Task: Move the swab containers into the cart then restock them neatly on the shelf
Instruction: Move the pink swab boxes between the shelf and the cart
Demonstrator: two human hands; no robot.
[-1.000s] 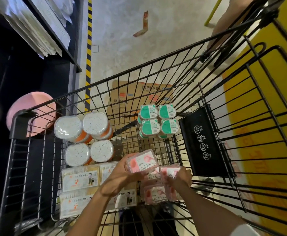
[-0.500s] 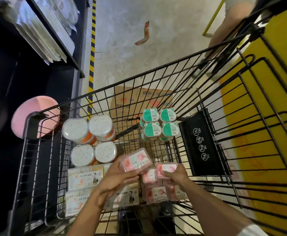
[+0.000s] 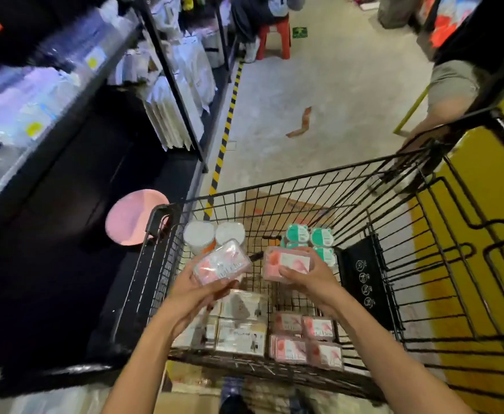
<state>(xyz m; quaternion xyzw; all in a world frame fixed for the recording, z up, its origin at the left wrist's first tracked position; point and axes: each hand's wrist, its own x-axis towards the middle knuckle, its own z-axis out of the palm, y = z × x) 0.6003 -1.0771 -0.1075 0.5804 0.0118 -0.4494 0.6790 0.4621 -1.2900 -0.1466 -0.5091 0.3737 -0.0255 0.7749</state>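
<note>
My left hand (image 3: pixel 198 289) grips a pink floss box (image 3: pixel 220 264) above the black wire cart (image 3: pixel 328 180). A second pink box (image 3: pixel 286 262) is held in my right hand (image 3: pixel 307 282), level with the first. Below them in the cart lie more pink boxes (image 3: pixel 306 343), flat cream swab boxes (image 3: pixel 241 333), round white swab tubs (image 3: pixel 198 234) and green-lidded tubs (image 3: pixel 322 236). The dark empty shelf (image 3: pixel 74 204) is to the left of the cart.
A pink round disc (image 3: pixel 134 216) sits at the shelf edge beside the cart's corner. Hanging white packs (image 3: pixel 179 94) fill shelves further along. A person (image 3: pixel 453 82) stands at the cart's far right. A yellow-black floor stripe (image 3: pixel 225 135) and a red stool (image 3: pixel 274 37) lie ahead.
Both hands have risen out of the cart, each carrying a pink box; the right one lifted its box off the stack. My view has tilted up toward the aisle and shelves.
</note>
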